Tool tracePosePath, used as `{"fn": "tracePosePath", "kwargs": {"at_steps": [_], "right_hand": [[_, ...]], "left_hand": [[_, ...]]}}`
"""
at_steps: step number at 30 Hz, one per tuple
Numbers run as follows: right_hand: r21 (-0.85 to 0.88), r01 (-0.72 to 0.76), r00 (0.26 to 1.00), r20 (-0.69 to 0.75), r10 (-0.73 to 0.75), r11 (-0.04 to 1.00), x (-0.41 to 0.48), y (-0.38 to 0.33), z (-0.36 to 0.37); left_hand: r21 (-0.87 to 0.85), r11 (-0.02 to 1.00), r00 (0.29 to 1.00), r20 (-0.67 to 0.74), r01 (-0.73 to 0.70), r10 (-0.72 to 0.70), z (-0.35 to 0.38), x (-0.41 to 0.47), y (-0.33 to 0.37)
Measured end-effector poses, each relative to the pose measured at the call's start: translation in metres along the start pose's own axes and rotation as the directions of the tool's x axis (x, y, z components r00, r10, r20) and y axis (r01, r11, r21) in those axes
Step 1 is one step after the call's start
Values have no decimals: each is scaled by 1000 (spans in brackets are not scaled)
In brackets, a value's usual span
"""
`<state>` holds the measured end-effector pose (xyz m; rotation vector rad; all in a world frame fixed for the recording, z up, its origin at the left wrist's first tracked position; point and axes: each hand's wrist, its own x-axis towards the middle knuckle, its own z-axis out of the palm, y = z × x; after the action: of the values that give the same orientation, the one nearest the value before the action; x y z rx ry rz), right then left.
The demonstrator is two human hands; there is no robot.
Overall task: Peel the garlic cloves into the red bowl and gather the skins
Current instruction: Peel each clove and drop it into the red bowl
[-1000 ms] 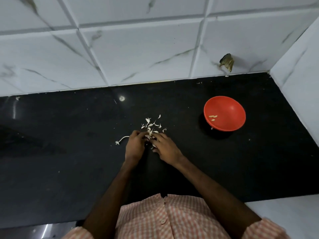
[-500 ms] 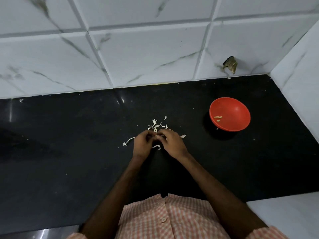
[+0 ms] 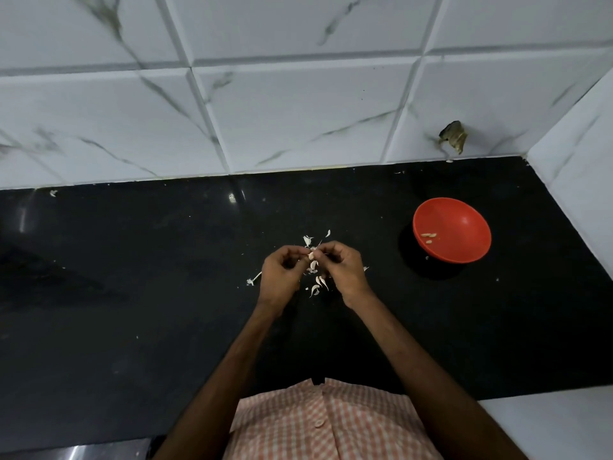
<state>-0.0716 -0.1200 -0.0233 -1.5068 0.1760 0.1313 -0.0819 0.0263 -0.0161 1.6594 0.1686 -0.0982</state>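
A: Hands?
B: Both are over the black counter (image 3: 132, 277), fingertips meeting. Left hand (image 3: 282, 277) and right hand (image 3: 345, 273) each have fingers curled in, and they pinch one garlic clove (image 3: 312, 254) between them.
A: Is the clove off the counter?
B: Looks held above it. It's pale and partly covered by fingertips, so I can't tell how much skin is on it.
A: Skins?
B: Loose skins (image 3: 316, 283) lie scattered on the counter under and between the hands, with a few past the fingertips toward the back wall. They're spread out. One stalk-like scrap (image 3: 253, 279) sits just left of the left hand.
A: Bowl?
B: The red bowl (image 3: 464, 220) is on the counter, well to the right of the hands and near the side wall. It's upright. There are a few peeled cloves (image 3: 429, 236) inside, on its left side. One tiny fleck lies on the counter just beside its near rim.
A: Rest of the scene?
B: White marble-look tiles (image 3: 298, 111) behind the counter. A dark lump (image 3: 453, 137) is on the tile beyond the bowl, and I can't tell what it is. Checked shirt (image 3: 325, 423) along the bottom edge, bare forearms reaching forward from it.
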Motion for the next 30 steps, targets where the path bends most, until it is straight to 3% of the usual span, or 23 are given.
{"fn": "tracePosePath", "kwargs": {"at_steps": [7,14,20,30], "right_hand": [[61,-23,999,-48,26,998,-3,-6,3],[67,-72,997,24,70,995,-5,-12,-1],[66,-144,989,49,141,987,-3,-15,-5],[85,-155,986,80,148,984,-6,-25,-8]], "left_hand": [[156,987,998,54,-37,29,4,2,3],[235,967,986,157,-100,64,1,2,7],[158,986,980,199,-58,25,6,0,17],[52,999,993,120,3,-9,17,-1,28]]}}
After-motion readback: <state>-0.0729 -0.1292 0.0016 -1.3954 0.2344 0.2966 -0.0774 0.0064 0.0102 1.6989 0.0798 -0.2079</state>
